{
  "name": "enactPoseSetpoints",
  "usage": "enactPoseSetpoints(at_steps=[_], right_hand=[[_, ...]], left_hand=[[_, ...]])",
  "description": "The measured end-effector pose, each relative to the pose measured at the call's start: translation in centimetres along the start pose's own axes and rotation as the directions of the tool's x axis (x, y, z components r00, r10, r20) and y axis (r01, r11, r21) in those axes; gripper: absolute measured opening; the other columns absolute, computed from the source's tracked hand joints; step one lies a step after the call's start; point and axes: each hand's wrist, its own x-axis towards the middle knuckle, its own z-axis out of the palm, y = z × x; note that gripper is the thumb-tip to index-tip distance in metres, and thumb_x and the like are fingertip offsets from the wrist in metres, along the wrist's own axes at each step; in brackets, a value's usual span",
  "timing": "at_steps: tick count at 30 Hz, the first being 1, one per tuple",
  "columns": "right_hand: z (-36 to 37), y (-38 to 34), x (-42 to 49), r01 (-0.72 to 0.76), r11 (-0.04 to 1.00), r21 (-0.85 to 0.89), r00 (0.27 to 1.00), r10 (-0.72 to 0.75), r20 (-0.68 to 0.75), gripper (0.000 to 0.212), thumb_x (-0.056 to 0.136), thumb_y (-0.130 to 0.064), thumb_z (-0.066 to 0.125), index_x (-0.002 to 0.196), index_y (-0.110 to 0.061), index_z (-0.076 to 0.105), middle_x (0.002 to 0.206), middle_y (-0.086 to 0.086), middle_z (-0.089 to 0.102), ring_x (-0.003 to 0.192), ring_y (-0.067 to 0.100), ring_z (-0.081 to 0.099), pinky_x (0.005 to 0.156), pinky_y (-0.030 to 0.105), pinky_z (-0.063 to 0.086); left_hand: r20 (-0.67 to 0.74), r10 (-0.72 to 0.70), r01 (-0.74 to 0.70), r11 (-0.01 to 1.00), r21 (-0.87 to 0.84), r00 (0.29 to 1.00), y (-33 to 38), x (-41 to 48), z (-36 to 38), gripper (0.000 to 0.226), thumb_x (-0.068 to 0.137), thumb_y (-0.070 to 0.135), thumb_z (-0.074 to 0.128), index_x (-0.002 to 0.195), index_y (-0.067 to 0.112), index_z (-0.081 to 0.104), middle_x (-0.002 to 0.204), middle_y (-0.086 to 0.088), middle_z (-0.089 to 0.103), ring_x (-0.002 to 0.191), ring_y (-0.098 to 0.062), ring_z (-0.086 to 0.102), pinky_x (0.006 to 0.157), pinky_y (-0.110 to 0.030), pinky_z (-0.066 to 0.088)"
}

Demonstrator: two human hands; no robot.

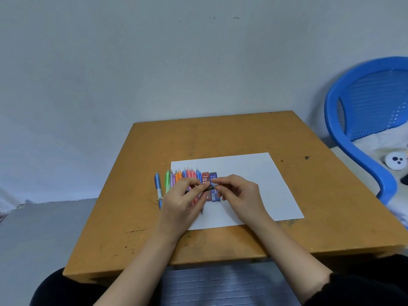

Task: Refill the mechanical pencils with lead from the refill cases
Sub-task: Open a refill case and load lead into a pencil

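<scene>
Left hand (185, 196) and right hand (240, 193) pinch a small dark slender item (208, 188) between them, over a white paper sheet (242, 166) on the ochre wooden bench (220, 133).
Fingers (195, 189) hide most of it; too blurred to name. Beneath, partly covered: red lead refill case (205, 177), blue lead refill case (213, 176), row of coloured mechanical pencils (187, 173).

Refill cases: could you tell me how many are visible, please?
2: red case and blue case, side by side on the paper, partly covered; the dark item held over them may be another.
</scene>
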Motion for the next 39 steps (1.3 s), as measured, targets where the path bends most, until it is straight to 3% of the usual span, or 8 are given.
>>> enactPoseSetpoints(at_steps=[3,7,11,16,23,27,33,39], right_hand=[[0.0,-0.3,-0.1,-0.038,0.999,0.032,0.999,0.037,0.017,0.039,0.086,-0.001,0.064,0.099,-0.038,0.065,0.094,-0.01,0.069,0.083,0.008,0.065,0.071,0.02,0.053],[0.0,-0.5,-0.1,-0.097,0.993,0.068,0.995,0.098,-0.005,0.036,0.085,-0.003,0.067,0.099,-0.037,0.063,0.082,-0.007,0.067,0.073,0.005,0.062,0.066,0.019,0.051],[-0.1,-0.6,0.0,-0.119,0.992,0.029,0.993,0.119,-0.019,0.028,0.084,-0.007,0.069,0.086,-0.035,0.064,0.078,-0.01,0.067,0.072,0.011,0.063,0.067,0.026,0.053],[0.0,-0.7,0.0,-0.124,0.992,-0.01,0.992,0.124,0.004,0.024,0.085,-0.007,0.068,0.082,-0.031,0.064,0.076,-0.011,0.065,0.069,0.007,0.061,0.065,0.019,0.049],[-0.3,-1.0,0.0,-0.172,0.984,0.041,0.985,0.172,0.006,0.022,0.084,-0.009,0.069,0.074,-0.028,0.065,0.066,-0.007,0.065,0.057,0.005,0.057,0.06,0.019,0.047],[-0.2,-1.7,0.1,-0.22,0.959,0.179,0.975,0.214,0.053,0.017,0.082,-0.002,0.07,0.083,-0.018,0.069,0.073,-0.001,0.067,0.059,0.002,0.057,0.059,0.016,0.048],[-0.5,-2.1,0.1,-0.272,0.922,0.276,0.962,0.263,0.071,0.016,0.083,0.004,0.065,0.09,-0.01,0.071,0.072,-0.007,0.071,0.063,0.001,0.063,0.064,0.015,0.05],[-0.9,-1.4,0.9,-0.332,0.726,0.603,0.898,0.439,-0.034,0.016,0.088,0.005,0.056,0.092,-0.005,0.069,0.07,0.004,0.066,0.063,0.013,0.059,0.066,0.022,0.052]], left_hand=[[0.0,0.003,-0.003,1.0,-0.002,1.0,0.0,0.0,0.0,0.026,0.09,0.023,0.062,0.102,0.002,0.074,0.092,-0.011,0.067,0.088,-0.017,0.061,0.077,-0.023,0.052],[-0.002,0.005,-0.005,1.0,-0.018,1.0,0.2,0.0,-0.1,0.027,0.091,0.024,0.061,0.101,0.002,0.073,0.092,-0.012,0.067,0.088,-0.017,0.061,0.077,-0.023,0.053],[0.006,0.001,-0.001,1.0,-0.031,1.0,0.3,0.1,-0.3,0.028,0.09,0.023,0.061,0.101,0.001,0.073,0.093,-0.012,0.067,0.089,-0.019,0.063,0.076,-0.025,0.055],[-0.005,0.03,-0.03,0.999,-0.033,1.0,0.4,0.1,-0.5,0.028,0.092,0.023,0.059,0.101,0.0,0.073,0.091,-0.013,0.066,0.086,-0.019,0.062,0.074,-0.027,0.055],[-0.01,0.053,-0.053,0.998,-0.023,0.999,0.4,0.1,-0.4,0.023,0.091,0.016,0.064,0.099,-0.002,0.073,0.09,-0.014,0.066,0.084,-0.021,0.062,0.073,-0.03,0.054],[-0.028,0.009,-0.009,1.0,-0.014,1.0,0.3,0.0,-0.2,0.02,0.088,0.014,0.067,0.099,-0.002,0.073,0.092,-0.014,0.067,0.087,-0.02,0.061,0.077,-0.028,0.053],[-0.005,0.112,-0.112,0.993,0.036,0.994,0.5,0.0,0.0,0.022,0.091,0.007,0.062,0.11,0.0,0.07,0.1,-0.017,0.067,0.094,-0.025,0.062,0.082,-0.031,0.053],[-0.079,0.076,-0.07,0.995,0.076,0.994,0.5,0.0,0.1,0.023,0.089,0.009,0.062,0.109,0.0,0.07,0.103,-0.014,0.07,0.095,-0.022,0.063,0.081,-0.031,0.053]])
